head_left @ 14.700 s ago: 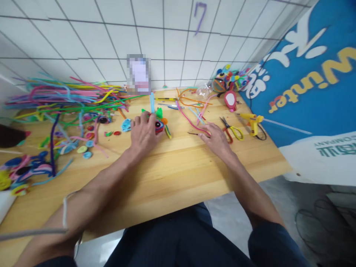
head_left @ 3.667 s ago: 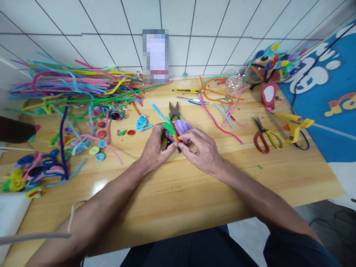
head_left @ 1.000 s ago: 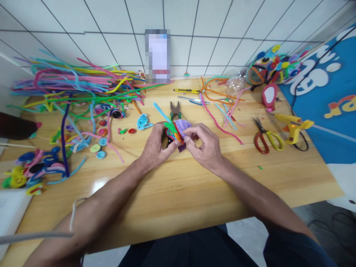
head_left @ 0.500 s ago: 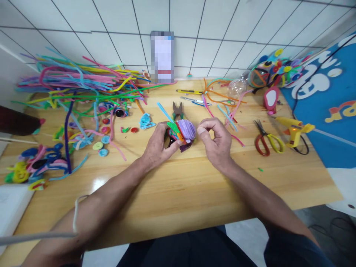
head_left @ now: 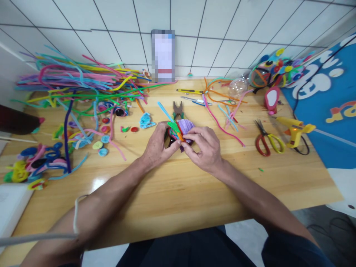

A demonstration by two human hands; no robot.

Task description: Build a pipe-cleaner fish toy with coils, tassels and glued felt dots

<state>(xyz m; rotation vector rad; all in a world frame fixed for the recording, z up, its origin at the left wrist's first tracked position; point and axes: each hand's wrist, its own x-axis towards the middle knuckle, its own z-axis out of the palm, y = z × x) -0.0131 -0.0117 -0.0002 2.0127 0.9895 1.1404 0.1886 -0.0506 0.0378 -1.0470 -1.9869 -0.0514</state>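
My left hand is closed around a small pipe-cleaner craft with a rounded purple side. Green, red and orange pieces lie across its front, and a light blue stem sticks up from it. My right hand presses thumb and fingers together at the orange piece on the craft. The fingers partly cover the purple side. Just behind the craft lie pliers with dark jaws and green handles.
Pipe cleaners are heaped at the back left, before finished shapes. A phone leans on the tiled wall. A yellow cutter, scissors and a yellow glue gun lie to the right. A cable crosses my left forearm.
My right hand has moved left from beside the craft onto its orange piece. The left hand and the craft have stayed in place.
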